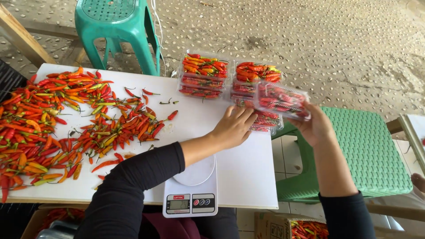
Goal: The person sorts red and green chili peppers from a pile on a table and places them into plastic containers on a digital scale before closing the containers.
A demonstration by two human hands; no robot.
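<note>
Head view, looking down on a white table [239, 177].

Edges and room: the table's right edge runs from about 12 o'clock down to 5 o'clock of the right hand's wrist; beyond it stands a green plastic chair [372, 150] over tiled floor. The near edge carries a white digital scale [191, 192], overhanging slightly at 6 o'clock. Bare tabletop lies open between the scale and the right edge, and between the loose chilli pile [62, 119] at 9 o'clock and the packed stacks. A teal plastic stool [117, 26] stands past the far edge at 11 o'clock, on pebbled ground.

Hands: left hand [233, 126] rests flat, fingers spread, touching the near side of the right-hand stack of clear packs [256, 84]. Right hand [315, 126] is clamped on a clear plastic pack of red chillies [283, 101], held tilted just above and to the right of that stack, at the table's far right corner.

Packages: a second stack of clear chilli packs [203, 75] sits just beside the first, at 12 o'clock. Both top packs show red, orange and green chillies. A cardboard box [287, 228] holding more chillies sits below the table at 5 o'clock.
</note>
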